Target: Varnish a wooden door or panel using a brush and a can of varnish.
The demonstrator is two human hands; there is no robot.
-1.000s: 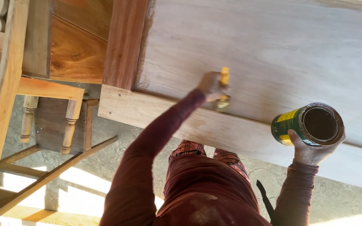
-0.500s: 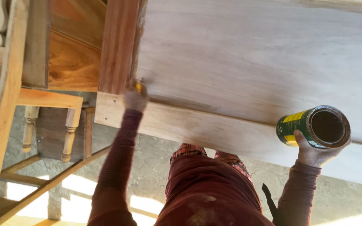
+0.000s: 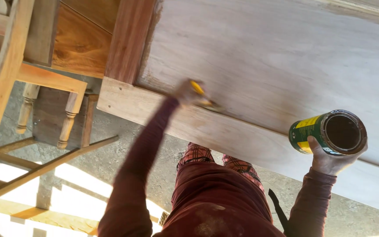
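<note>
A large pale plywood panel (image 3: 277,57) with a lighter wooden frame rail (image 3: 242,136) along its near edge fills the view from 12 to 4 o'clock; it is the work surface. A paintbrush (image 3: 205,98) lies against it near the centre, its bristles touching the seam where panel meets rail. A darker reddish board (image 3: 130,39) borders the panel at 11 o'clock. Below, from 6 to 9 o'clock, lies a rough concrete floor (image 3: 110,162), on which rest long timber battens (image 3: 44,169) at 8 o'clock and a wooden piece with turned legs (image 3: 66,118) at 9 o'clock.
</note>
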